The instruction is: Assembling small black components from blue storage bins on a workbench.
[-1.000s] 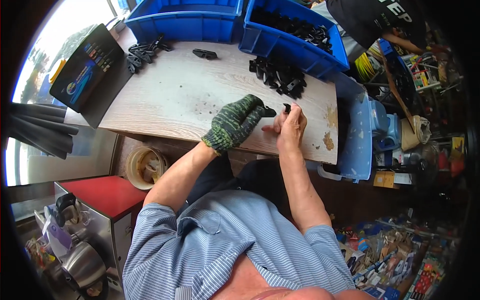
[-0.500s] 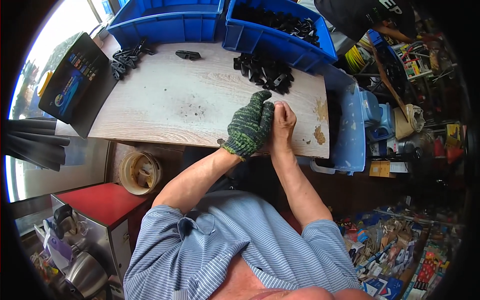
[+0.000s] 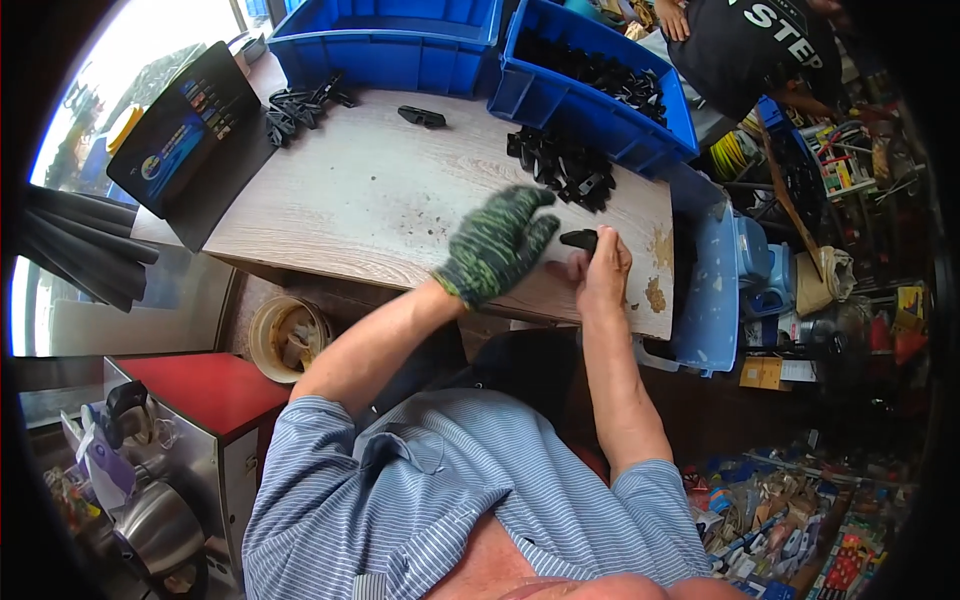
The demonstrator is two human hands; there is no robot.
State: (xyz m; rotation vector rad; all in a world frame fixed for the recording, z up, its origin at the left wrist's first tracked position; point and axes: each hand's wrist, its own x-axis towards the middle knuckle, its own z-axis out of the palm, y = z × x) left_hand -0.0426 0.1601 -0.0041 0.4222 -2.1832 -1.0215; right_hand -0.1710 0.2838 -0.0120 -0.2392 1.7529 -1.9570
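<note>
Near table's front edge (image 3: 560, 310), right hand (image 3: 603, 272) grip closed on black part (image 3: 579, 239), gloved left hand (image 3: 497, 245) open.

Daylight floods in from the upper left, blowing out that corner. The bench (image 3: 380, 200) is evenly lit with soft shadows. Fisheye bends the edges; the rim is black.

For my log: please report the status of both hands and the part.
Left hand gloved, open above table. Right hand shut on black plastic part. Pile of black parts beyond, not blocking.
</note>
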